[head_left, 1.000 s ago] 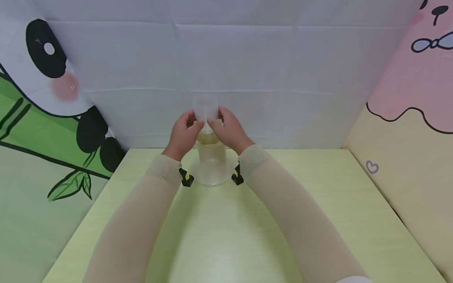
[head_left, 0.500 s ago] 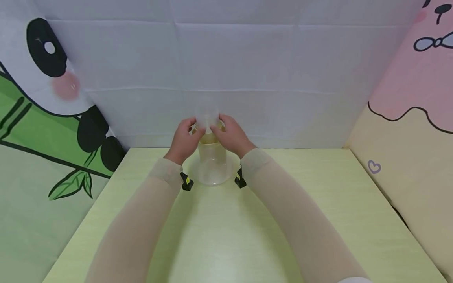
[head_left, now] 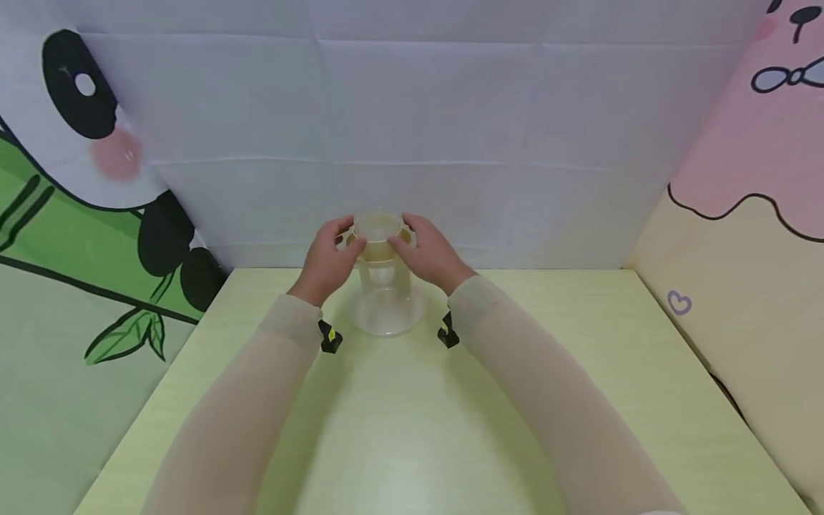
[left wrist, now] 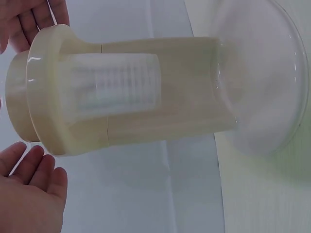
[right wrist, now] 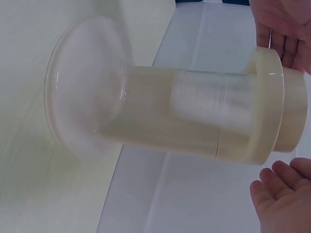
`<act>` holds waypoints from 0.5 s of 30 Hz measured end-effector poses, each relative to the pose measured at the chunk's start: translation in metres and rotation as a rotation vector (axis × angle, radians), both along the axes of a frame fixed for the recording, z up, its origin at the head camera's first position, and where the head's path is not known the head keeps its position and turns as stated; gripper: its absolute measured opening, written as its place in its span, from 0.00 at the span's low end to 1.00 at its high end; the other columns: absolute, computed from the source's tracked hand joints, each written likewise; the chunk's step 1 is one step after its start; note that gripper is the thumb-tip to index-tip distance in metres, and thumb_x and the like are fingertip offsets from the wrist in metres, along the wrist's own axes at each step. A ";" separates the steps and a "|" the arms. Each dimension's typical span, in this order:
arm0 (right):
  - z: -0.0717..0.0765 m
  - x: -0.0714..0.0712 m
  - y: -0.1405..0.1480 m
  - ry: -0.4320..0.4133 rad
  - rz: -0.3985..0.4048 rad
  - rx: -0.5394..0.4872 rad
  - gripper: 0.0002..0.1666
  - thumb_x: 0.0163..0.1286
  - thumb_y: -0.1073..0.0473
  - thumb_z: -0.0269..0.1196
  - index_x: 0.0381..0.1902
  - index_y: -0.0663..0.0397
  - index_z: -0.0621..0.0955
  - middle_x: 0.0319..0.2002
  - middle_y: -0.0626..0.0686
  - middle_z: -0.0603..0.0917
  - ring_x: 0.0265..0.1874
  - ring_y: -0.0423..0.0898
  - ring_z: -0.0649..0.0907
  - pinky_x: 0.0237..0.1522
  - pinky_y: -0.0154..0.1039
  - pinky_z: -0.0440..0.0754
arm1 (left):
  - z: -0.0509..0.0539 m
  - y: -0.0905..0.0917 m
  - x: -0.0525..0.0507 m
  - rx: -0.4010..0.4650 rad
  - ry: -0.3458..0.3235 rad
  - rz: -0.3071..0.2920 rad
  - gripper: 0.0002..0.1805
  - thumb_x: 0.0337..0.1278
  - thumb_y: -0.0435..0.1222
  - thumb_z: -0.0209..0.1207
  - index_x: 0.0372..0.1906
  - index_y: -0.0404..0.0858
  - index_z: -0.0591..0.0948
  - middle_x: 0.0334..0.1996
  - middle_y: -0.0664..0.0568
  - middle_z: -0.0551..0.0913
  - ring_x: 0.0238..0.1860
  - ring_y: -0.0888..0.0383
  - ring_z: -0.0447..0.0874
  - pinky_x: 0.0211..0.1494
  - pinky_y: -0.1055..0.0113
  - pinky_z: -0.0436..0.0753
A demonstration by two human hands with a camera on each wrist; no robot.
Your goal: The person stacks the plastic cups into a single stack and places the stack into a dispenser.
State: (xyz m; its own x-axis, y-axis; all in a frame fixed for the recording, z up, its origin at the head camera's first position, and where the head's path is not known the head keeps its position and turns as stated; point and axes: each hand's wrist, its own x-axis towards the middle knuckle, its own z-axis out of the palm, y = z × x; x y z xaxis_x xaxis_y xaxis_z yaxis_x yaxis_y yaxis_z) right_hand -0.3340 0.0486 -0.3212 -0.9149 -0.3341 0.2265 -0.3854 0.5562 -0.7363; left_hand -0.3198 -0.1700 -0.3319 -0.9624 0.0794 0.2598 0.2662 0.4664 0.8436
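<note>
A translucent yellowish upright tube (head_left: 385, 277) with a wide clear round base (head_left: 386, 315) and a thick collar (left wrist: 43, 92) near its top stands at the table's far edge. Inside the tube sits a stack of clear ribbed plastic cups (left wrist: 116, 85), seen through the wall below the collar. My left hand (head_left: 327, 259) is at the collar's left side, fingers loosely bent, holding nothing. On the other side, my right hand (head_left: 433, 254) mirrors it. Both wrist views show relaxed fingers around the top; a narrow gap separates the nearer fingertips from the collar.
A pale yellow-green table (head_left: 386, 429) spreads before me. Behind it hangs a creased white cloth (head_left: 425, 107). A panda-print panel (head_left: 116, 207) is on the left, a pink-and-beige printed panel (head_left: 727, 186) on the right.
The cups, held above the tube a second ago, have gone down into it. Both hands have lowered a little, parted slightly and let go of the cups.
</note>
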 end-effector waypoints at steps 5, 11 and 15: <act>-0.002 0.004 0.011 -0.024 -0.018 0.014 0.45 0.78 0.36 0.56 0.81 0.54 0.60 0.78 0.55 0.63 0.77 0.51 0.63 0.75 0.50 0.63 | 0.002 -0.002 0.005 -0.053 0.019 0.018 0.36 0.76 0.49 0.56 0.79 0.37 0.62 0.76 0.44 0.63 0.74 0.38 0.61 0.74 0.44 0.66; -0.007 0.017 0.028 -0.031 -0.004 0.016 0.44 0.79 0.38 0.55 0.82 0.55 0.58 0.78 0.55 0.63 0.77 0.51 0.63 0.75 0.49 0.64 | -0.001 -0.005 0.015 -0.098 0.035 0.034 0.37 0.75 0.53 0.55 0.79 0.40 0.63 0.76 0.46 0.64 0.74 0.41 0.61 0.74 0.43 0.65; -0.010 0.028 0.039 -0.045 -0.016 0.036 0.44 0.79 0.38 0.55 0.82 0.52 0.57 0.78 0.52 0.62 0.76 0.50 0.63 0.74 0.51 0.65 | 0.001 -0.014 0.027 -0.144 0.027 0.042 0.36 0.76 0.51 0.54 0.79 0.40 0.63 0.76 0.46 0.63 0.76 0.42 0.59 0.75 0.42 0.63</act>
State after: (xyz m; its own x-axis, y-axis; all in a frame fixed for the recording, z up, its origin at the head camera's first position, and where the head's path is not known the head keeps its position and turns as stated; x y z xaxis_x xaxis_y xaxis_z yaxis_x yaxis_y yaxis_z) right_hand -0.3055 0.0879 -0.3308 -0.9293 -0.3265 0.1728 -0.3429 0.5883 -0.7323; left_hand -0.2928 -0.1838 -0.3311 -0.9585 0.0779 0.2743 0.2657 0.5935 0.7597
